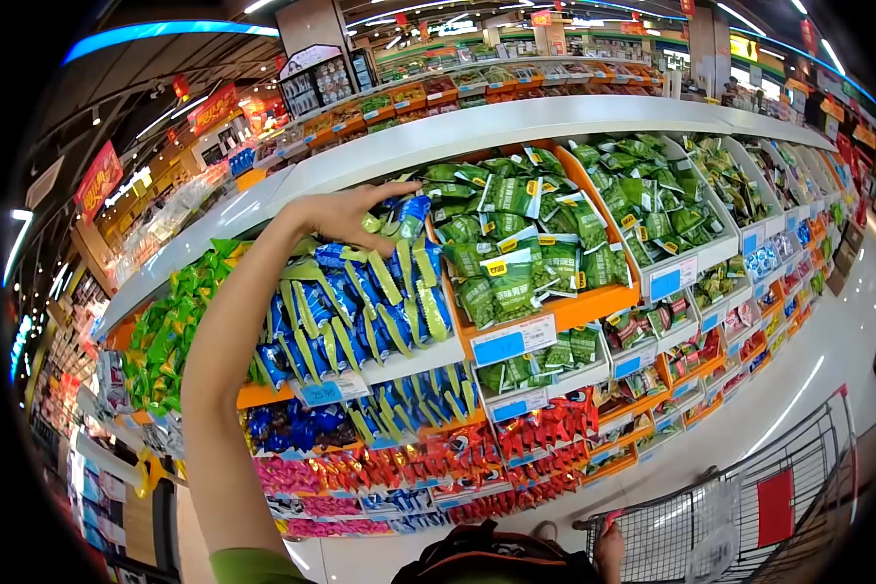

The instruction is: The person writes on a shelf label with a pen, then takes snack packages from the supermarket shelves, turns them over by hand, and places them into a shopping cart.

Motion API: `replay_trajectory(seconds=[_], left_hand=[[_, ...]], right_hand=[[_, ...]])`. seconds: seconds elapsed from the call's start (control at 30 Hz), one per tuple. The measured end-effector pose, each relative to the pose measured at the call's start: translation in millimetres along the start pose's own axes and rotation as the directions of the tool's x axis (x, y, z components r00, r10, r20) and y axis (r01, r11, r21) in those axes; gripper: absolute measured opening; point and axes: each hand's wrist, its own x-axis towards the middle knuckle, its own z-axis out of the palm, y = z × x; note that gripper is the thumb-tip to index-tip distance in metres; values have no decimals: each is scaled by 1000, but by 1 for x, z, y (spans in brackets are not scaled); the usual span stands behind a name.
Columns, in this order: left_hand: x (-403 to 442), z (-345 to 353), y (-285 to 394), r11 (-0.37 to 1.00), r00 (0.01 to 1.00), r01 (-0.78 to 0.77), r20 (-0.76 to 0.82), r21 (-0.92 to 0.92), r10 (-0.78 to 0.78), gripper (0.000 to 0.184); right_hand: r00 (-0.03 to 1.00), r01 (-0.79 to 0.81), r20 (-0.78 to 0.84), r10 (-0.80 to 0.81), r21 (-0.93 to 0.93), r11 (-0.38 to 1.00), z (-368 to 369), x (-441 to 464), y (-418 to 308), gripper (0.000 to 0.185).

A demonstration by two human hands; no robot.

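My left hand (355, 216) reaches over the bin of blue-and-green snack packets (336, 316). Its thumb and fingers curve round a blue snack packet (414, 212) at the bin's back right corner; part of that packet is hidden by the fingers. At the bottom of the view, my right hand (609, 553) is closed round the red handle of a shopping cart (691, 526), with most of its fingers out of sight.
Green snack packets (516, 277) fill the orange-edged bin to the right, and bright green packets (180, 316) lie to the left. A white shelf ledge (516, 119) runs behind the bins. Lower tiers hold red packets (555, 423). A price tag (513, 341) hangs in front.
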Motion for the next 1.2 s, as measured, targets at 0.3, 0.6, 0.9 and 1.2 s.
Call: replay_trajectory(seconds=[0.3, 0.6, 0.9, 1.2], left_hand=[[-23, 9, 17, 965, 971, 66, -207, -253, -121, 61], [-23, 19, 9, 993, 914, -23, -405, -115, -26, 52], [-39, -2, 10, 991, 917, -114, -391, -75, 76, 59], [-59, -11, 28, 968, 875, -22, -474, -249, -102, 58]], right_hand=[[1000, 1, -13, -1, 7, 1000, -2, -7, -3, 43], [999, -35, 3, 35, -34, 999, 3, -1, 5, 49], [995, -99, 22, 99, 19, 995, -26, -5, -5, 52], [995, 41, -85, -43, -17, 999, -61, -3, -34, 40]])
